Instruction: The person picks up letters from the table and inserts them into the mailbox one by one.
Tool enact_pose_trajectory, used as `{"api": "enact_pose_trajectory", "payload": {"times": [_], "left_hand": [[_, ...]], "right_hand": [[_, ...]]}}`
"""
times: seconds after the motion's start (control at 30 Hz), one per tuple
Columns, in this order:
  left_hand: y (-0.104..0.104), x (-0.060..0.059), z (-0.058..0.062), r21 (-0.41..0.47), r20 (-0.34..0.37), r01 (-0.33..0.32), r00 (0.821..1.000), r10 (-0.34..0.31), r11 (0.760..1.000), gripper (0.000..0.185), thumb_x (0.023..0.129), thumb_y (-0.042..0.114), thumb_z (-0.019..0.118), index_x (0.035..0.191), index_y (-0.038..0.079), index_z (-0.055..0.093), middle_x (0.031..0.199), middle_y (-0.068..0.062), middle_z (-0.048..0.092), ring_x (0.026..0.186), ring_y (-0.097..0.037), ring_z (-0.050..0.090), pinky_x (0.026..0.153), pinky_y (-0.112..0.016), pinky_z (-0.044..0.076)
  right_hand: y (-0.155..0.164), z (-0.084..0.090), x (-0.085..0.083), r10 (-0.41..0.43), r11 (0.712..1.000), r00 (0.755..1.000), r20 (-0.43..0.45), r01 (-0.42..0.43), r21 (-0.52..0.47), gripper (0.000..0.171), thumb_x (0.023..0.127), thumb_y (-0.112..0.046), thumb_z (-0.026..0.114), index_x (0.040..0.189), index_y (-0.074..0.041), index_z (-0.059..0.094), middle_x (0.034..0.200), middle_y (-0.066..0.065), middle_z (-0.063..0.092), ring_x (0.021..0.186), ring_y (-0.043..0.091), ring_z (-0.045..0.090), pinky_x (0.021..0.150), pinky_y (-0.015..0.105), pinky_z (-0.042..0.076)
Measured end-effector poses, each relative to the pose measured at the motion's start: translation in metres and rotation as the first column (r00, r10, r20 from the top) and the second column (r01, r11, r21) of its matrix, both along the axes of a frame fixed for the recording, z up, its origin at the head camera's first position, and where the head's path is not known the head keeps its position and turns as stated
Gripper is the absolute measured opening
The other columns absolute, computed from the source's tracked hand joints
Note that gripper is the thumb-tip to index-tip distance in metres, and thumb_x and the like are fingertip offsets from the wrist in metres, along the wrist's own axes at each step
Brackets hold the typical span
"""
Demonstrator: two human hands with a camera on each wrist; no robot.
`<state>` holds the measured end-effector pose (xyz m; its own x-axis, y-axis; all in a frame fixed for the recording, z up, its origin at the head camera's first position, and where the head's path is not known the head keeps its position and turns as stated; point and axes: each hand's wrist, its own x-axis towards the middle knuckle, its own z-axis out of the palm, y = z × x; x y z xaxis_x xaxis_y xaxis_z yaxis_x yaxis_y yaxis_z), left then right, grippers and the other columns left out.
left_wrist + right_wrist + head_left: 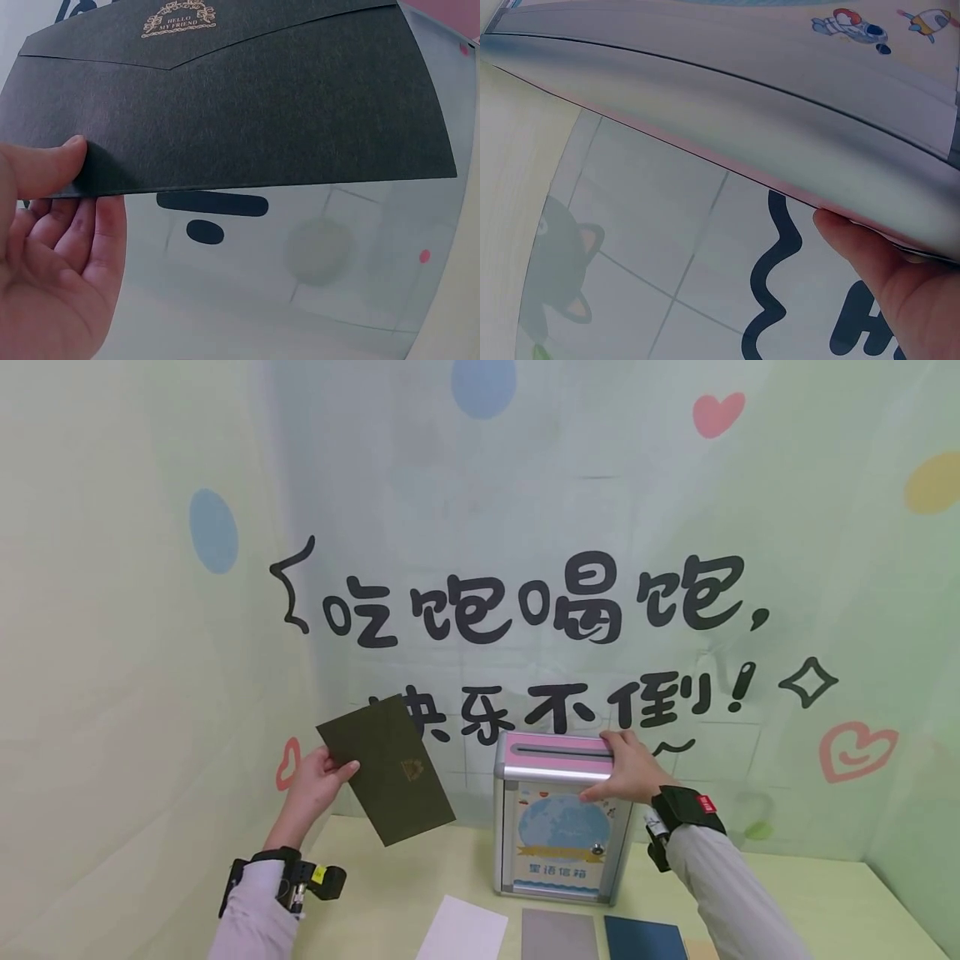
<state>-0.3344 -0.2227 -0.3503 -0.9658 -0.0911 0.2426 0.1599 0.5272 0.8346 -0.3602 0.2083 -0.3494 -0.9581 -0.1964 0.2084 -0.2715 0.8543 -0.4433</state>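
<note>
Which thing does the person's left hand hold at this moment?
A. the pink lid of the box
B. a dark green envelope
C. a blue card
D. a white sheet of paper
B: the left hand pinches the dark green envelope by its edge, up in the air, left of the box.

Dark olive envelope (pixel 388 770) (gold emblem), pink-topped silver box (pixel 558 814) with blue globe print.

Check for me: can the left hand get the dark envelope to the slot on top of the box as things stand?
Probably yes. The left hand holds the dark envelope just left of the box; the slot looks uncovered, since the right hand grips only the top's right end.
</note>
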Motion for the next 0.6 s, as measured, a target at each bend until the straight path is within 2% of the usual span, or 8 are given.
{"api": "enact_pose_trajectory", "payload": {"times": [0.37, 0.6], "left_hand": [[0.008, -0.002, 0.022, -0.022, -0.068, 0.013, 0.998, -0.015, 1.0, 0.039, 0.089, 0.013, 0.057, 0.119, -0.01, 0.046, 0.116, -0.031, 0.054, 0.106, -0.039, 0.055, 0.089, -0.044, 0.044], [0.012, 0.0, 0.028, -0.004, -0.06, -0.008, 0.998, 0.007, 1.0, 0.039, 0.09, 0.016, 0.057, 0.119, -0.009, 0.047, 0.116, -0.03, 0.055, 0.106, -0.039, 0.055, 0.089, -0.043, 0.045]], "right_hand": [[0.001, 0.0, 0.0, -0.009, 1.0, 1.0, -0.002, 0.009, 0.001, 0.104, 0.052, -0.05, 0.08, 0.131, 0.001, 0.037, 0.113, 0.019, 0.041, 0.094, 0.03, 0.045, 0.077, 0.045, 0.045], [0.0, -0.002, -0.001, -0.011, 1.0, 1.0, 0.0, 0.011, 0.0, 0.104, 0.051, -0.051, 0.08, 0.13, 0.0, 0.037, 0.113, 0.019, 0.041, 0.094, 0.03, 0.045, 0.076, 0.046, 0.045]]}}
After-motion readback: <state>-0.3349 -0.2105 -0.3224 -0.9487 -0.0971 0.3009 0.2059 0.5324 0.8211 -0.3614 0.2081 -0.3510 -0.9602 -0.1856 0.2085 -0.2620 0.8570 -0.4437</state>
